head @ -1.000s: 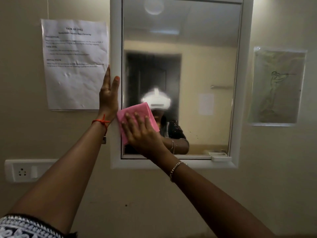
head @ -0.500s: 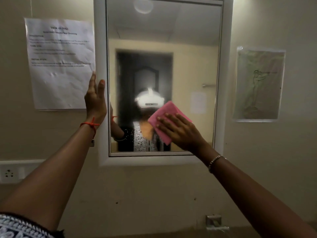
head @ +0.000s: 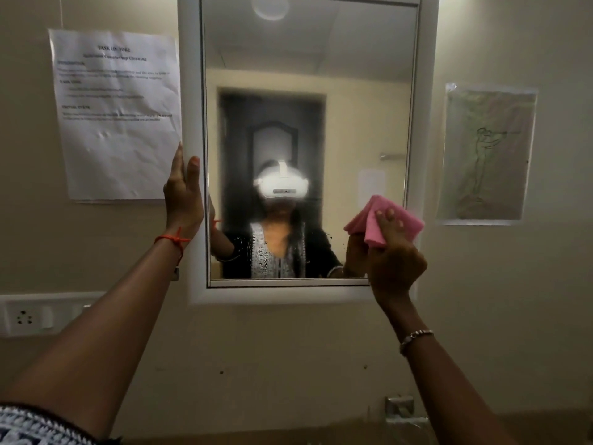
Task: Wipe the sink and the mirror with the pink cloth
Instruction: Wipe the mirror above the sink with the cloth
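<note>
Right hand (head: 396, 261) is where I start: its fingers are curled tight around the bunched pink cloth (head: 385, 224), which I am pressing against the lower right corner of the mirror (head: 308, 91), right where the glass meets the white frame (head: 426, 123). My left hand (head: 184, 200) is flat, fingers together and pointing up, resting against the frame's left edge beside the printed notice (head: 118, 117); it grips nothing and, I judge, only steadies the mirror.

How far along am I? The cloth sits low on the glass, and near the bottom centre I can see a scatter of small droplets or specks (head: 253, 252) that the cloth has not cleared. The upper part of the glass looks hazy, though I cannot tell whether that is film or just dim light. So I would call the mirror partly done at best, with the bottom strip and probably the top left to cover.

As for the sink, only a metal tap fitting (head: 401, 409) shows at the bottom edge of my view, and the basin itself is out of sight, so I cannot say whether it has been wiped. A wall socket (head: 24, 316) sits low on the left, well apart from the work.
</note>
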A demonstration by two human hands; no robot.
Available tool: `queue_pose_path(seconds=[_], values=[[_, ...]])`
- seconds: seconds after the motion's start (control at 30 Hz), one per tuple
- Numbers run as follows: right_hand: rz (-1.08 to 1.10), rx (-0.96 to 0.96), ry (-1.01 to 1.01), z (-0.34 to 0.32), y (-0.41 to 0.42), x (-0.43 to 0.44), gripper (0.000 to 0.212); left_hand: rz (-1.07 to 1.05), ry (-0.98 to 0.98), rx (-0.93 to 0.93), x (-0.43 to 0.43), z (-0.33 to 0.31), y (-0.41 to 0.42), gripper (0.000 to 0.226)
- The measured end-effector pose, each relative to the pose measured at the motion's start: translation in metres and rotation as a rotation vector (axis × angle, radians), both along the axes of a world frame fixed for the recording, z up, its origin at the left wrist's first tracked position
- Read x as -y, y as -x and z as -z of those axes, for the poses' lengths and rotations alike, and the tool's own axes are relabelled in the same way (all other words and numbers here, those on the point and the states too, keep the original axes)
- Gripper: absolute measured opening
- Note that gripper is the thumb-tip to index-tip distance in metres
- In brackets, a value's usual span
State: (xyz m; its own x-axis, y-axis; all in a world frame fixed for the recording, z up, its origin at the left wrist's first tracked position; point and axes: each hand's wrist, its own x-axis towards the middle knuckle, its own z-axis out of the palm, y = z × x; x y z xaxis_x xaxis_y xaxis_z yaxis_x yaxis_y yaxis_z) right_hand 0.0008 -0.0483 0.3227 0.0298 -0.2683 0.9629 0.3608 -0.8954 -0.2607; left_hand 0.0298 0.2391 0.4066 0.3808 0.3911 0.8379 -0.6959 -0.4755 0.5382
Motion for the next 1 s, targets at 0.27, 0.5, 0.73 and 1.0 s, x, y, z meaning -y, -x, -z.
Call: queue_pose_path(seconds=[0.27,0.5,0.73,1.0], values=[[-0.174,-0.128,-0.519,0.000,0.016,-0.056,0.030,0.067,-0.004,-0.030,-0.002,0.006,-0.001,0.050],[-0.203,-0.197,-0.455,-0.006,0.022,-0.105,0.037,0.067,0.004,-0.046,-0.001,0.006,0.001,0.050],[-0.049,-0.357,-0.175,-0.009,0.014,-0.164,0.061,0.122,-0.008,-0.055,-0.005,0.008,0.001,0.051],[-0.016,-0.415,0.302,0.004,0.007,-0.208,0.062,0.292,-0.006,-0.106,-0.012,0.007,0.002,0.052]])
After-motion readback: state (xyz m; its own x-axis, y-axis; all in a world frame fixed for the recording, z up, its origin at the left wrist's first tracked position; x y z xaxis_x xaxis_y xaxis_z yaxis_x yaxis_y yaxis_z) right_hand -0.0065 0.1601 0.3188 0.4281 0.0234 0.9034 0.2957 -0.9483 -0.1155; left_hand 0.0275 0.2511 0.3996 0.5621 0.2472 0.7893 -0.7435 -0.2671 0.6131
